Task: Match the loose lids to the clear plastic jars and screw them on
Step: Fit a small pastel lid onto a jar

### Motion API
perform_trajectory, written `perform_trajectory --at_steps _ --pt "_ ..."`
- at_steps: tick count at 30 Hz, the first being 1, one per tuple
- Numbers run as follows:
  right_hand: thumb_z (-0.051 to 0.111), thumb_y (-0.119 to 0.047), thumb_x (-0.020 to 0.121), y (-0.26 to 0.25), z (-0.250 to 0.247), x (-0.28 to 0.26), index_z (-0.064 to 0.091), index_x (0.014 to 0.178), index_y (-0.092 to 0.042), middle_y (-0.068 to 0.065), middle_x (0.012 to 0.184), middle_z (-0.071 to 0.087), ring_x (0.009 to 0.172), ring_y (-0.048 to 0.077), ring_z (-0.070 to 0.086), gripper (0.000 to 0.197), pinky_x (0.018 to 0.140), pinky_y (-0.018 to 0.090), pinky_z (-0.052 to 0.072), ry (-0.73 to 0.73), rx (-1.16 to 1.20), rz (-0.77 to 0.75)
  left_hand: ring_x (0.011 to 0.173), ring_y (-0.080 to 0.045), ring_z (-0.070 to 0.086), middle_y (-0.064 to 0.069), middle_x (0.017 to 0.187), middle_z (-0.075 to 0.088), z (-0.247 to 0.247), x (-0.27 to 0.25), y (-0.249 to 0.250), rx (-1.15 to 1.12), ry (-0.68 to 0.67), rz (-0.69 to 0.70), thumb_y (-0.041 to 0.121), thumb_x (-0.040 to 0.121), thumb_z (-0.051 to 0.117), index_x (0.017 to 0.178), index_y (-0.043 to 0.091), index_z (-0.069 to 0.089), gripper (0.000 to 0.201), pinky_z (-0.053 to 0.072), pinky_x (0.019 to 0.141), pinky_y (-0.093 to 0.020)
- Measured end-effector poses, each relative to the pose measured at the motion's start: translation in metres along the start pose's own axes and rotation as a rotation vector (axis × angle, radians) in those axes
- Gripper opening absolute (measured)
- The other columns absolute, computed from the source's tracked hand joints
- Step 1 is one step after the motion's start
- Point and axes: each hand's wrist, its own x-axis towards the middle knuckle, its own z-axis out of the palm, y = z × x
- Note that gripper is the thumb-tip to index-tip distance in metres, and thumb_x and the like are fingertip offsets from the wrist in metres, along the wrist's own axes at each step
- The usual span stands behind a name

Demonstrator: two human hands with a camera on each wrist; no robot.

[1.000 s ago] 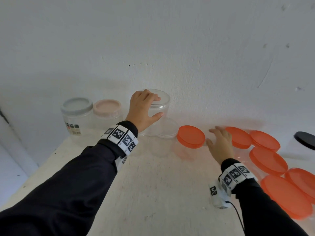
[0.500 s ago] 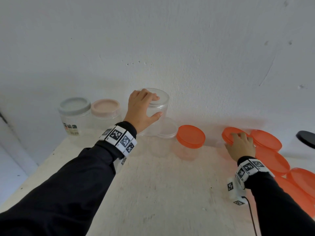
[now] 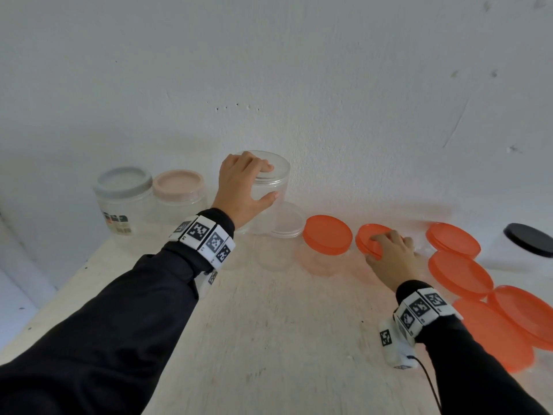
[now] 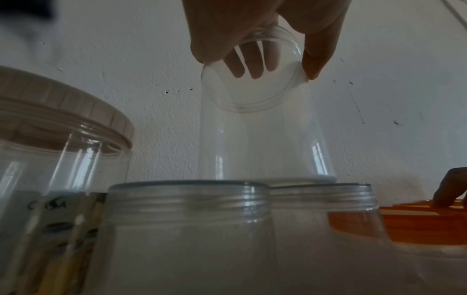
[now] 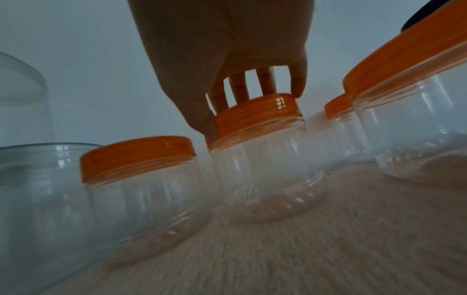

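Note:
My left hand [image 3: 244, 187] grips the top of a tall clear jar [image 3: 269, 202] at the back wall, fingers over its clear lid and thumb on its side. From the left wrist, the same hand [image 4: 278, 36] and jar [image 4: 262, 139] show above two open clear jars [image 4: 187, 215]. My right hand [image 3: 389, 253] holds the orange lid [image 3: 366, 238] of a small clear jar. The right wrist view shows the fingers [image 5: 298, 79] and thumb curled round that lid [image 5: 255, 113], the small jar [image 5: 262, 171] tilted below it.
A grey-lidded jar [image 3: 124, 202] and a pink-lidded jar [image 3: 179, 190] stand at the back left. Another orange-lidded jar [image 3: 327, 236] sits just left of my right hand, several more [image 3: 460, 274] to its right. A black-lidded jar [image 3: 528, 241] is far right. The pale table [image 3: 284, 339] lies in front.
My right hand reached right, took hold of the orange lid, and has moved left with that jar toward the other orange-lidded jar. My left hand has stayed on the tall jar.

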Motion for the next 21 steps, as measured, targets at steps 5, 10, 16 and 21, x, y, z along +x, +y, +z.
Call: perform_trajectory --at_steps 5,10,16,21 --pt "0.056 -0.027 0.087 -0.008 0.001 -0.004 0.052 0.126 -0.02 0.003 0.131 0.044 0.119 0.028 0.034 0.039 0.092 0.039 0.034 0.009 0.047 -0.022 0.098 -0.03 0.047 -0.009 0.103 0.058 0.001 0.0 -0.002 0.001 0.007 0.01 0.047 0.068 0.054 0.1 0.006 0.061 0.052 0.026 0.091 -0.032" --pt "0.055 -0.029 0.089 -0.008 -0.006 -0.005 0.05 0.129 -0.02 0.002 0.133 0.043 0.122 0.027 0.034 0.041 0.094 0.039 0.034 -0.009 0.047 -0.042 0.097 -0.03 0.047 -0.009 0.102 0.058 0.001 0.0 -0.003 0.002 0.004 0.019 0.047 0.069 0.054 0.1 0.006 0.061 0.052 0.026 0.092 -0.033" --pt "0.053 -0.033 0.092 0.0 -0.013 -0.011 0.039 0.139 -0.02 0.002 0.144 0.037 0.131 0.026 0.031 0.051 0.105 0.043 0.031 -0.103 0.119 -0.052 0.097 -0.031 0.049 -0.01 0.103 0.058 -0.001 0.001 -0.002 0.021 -0.004 0.034 0.048 0.069 0.053 0.1 0.006 0.061 0.053 0.026 0.092 -0.033" --pt "0.057 -0.032 0.09 0.019 -0.014 -0.037 0.037 0.139 -0.014 0.007 0.146 0.033 0.133 0.03 0.029 0.056 0.109 0.051 0.025 -0.01 0.177 0.003 0.102 -0.032 0.049 -0.01 0.107 0.057 -0.006 0.0 -0.003 0.038 -0.058 0.022 0.051 0.069 0.055 0.106 0.007 0.06 0.058 0.025 0.095 -0.033"
